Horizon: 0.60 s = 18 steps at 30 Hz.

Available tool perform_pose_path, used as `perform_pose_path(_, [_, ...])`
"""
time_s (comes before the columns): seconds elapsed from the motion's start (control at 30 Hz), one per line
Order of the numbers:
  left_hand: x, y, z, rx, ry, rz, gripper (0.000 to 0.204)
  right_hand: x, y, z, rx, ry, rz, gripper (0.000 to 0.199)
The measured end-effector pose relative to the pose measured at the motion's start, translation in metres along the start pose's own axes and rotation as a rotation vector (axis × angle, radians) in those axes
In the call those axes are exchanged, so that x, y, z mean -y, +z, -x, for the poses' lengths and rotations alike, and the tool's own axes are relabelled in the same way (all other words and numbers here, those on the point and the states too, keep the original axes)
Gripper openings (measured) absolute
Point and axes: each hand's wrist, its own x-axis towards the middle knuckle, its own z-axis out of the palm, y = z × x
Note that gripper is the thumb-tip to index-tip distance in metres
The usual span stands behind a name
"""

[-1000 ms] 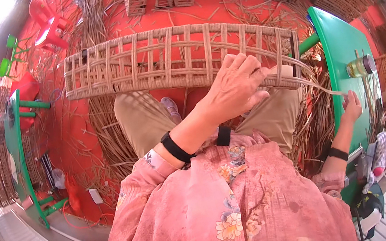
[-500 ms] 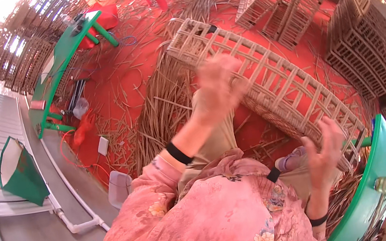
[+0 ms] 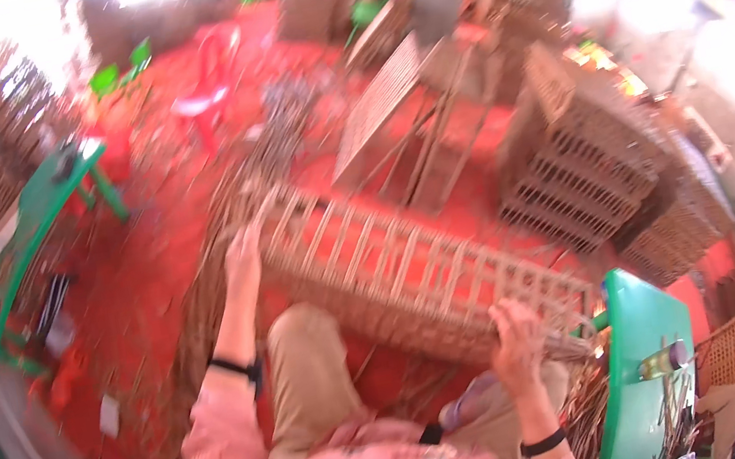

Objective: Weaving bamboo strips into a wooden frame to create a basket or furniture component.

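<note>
A long woven wicker basket frame (image 3: 389,318) lies slantwise in front of my knees, with an open lattice (image 3: 410,256) of slats along its upper side. At its left end, my left hand (image 3: 242,254) is closed round the corner. My right hand (image 3: 518,340) has its fingers curled over the near edge toward the right end. Blur hides the exact finger positions. Loose brown strips (image 3: 200,323) lie beneath and to the left of the frame.
On the right stand a green table (image 3: 632,351) with a jar (image 3: 662,361) on it and stacked wicker frames (image 3: 585,176). Further back is another wicker frame (image 3: 378,112). A green bench (image 3: 38,210) is at left, a red chair (image 3: 203,102) beyond. Scraps litter the red floor.
My left hand has moved from above the frame to its left end and closed there. My right hand, raised before, now grips the near edge. The view has tilted up and swung right.
</note>
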Motion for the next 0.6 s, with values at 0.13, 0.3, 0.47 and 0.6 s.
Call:
perform_pose_path(0.13, [0.008, -0.019, 0.02, -0.019, -0.141, -0.088, 0.042, -0.012, 0.001, -0.016, 0.014, -0.002, -0.07, 0.047])
perform_pose_path(0.3, [-0.036, 0.023, 0.052, 0.061, -0.165, -0.054, 0.048, -0.044, -0.013, -0.009, 0.016, 0.001, 0.013, 0.046])
perform_pose_path(0.47, [-0.049, 0.073, 0.106, 0.163, -0.17, -0.176, 0.056, -0.09, -0.018, 0.015, -0.045, 0.104, 0.134, 0.045])
perform_pose_path(0.6, [-0.091, 0.082, 0.16, 0.309, -0.16, -0.124, 0.051, -0.098, -0.03, 0.046, -0.096, 0.311, 0.215, 0.043])
